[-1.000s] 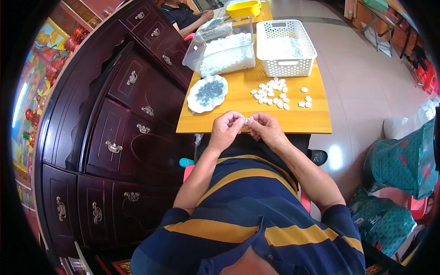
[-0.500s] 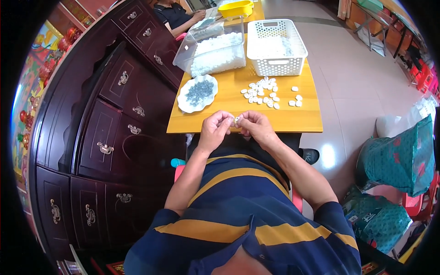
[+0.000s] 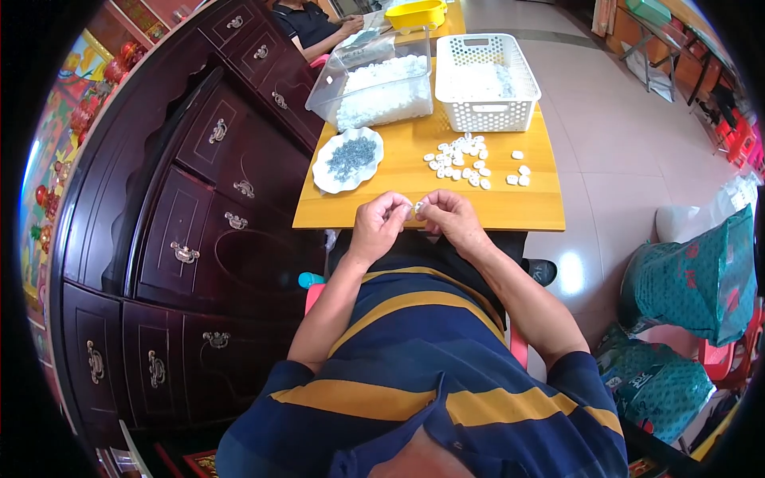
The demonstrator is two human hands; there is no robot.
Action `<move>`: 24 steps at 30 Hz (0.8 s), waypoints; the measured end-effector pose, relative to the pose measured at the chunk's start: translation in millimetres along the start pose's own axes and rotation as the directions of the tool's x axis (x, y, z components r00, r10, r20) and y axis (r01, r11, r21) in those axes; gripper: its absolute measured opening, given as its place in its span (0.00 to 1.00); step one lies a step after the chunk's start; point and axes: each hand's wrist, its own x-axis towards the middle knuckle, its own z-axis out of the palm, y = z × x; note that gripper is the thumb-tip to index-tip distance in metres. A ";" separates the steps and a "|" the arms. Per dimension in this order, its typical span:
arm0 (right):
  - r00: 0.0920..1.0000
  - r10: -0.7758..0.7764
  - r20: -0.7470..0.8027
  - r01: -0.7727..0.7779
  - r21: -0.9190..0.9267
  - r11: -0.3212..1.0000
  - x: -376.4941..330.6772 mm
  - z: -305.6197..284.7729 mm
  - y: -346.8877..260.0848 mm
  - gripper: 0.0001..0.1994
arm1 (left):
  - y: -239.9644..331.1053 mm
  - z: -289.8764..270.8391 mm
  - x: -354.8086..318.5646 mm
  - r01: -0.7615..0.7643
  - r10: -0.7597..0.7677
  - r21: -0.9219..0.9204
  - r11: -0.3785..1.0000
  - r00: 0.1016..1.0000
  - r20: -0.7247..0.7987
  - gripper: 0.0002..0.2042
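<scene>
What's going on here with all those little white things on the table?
The person's right hand pinches a small white piece, and the left hand has its fingertips close beside it; I can't tell whether they touch it. More white pieces lie loose on the wooden table. A scalloped white dish of small blue-grey bits stands to the left, and behind are a clear bin and a white basket, both with things inside.

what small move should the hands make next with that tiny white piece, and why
Probably bring the left hand in to steady the small white piece: the right hand seems to pinch it, and the left hand's fingers are close beside it. Whether they also hold something is too small to tell.
</scene>
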 end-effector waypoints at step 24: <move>0.999 -0.030 -0.015 0.029 -0.041 0.999 1.2 -3.4 13.7 0.07 | 6.7 8.1 1.4 -0.085 0.098 0.233 0.969 0.994 -0.046 0.04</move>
